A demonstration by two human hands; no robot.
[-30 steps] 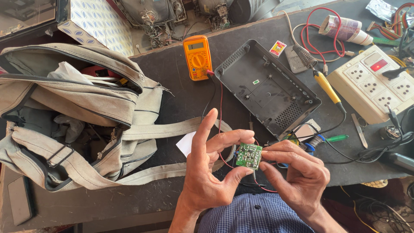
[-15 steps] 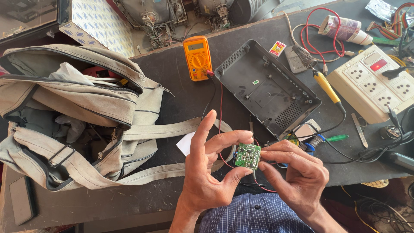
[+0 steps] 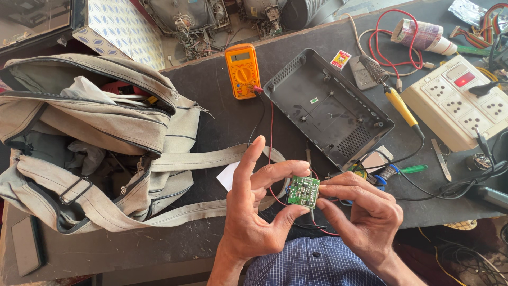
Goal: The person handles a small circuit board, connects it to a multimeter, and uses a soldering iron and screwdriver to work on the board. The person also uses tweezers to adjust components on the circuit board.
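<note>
A small green circuit board [image 3: 303, 191] is held up over the near edge of the dark workbench [image 3: 222, 100]. My left hand [image 3: 256, 212] pinches its left side between thumb and fingers, index finger raised. From the right, my right hand [image 3: 365, 214] grips the board's other edge with its fingertips. Thin red and black wires run beneath the board. Behind the hands lies an open black plastic casing [image 3: 328, 108], empty and tilted.
A beige canvas bag [image 3: 90, 143] fills the left of the bench. An orange multimeter [image 3: 243, 70] lies beside the casing, its leads trailing toward the hands. At the right are a yellow-handled soldering iron [image 3: 399, 103], a white socket board [image 3: 465, 100], tweezers [image 3: 440, 159] and tangled cables.
</note>
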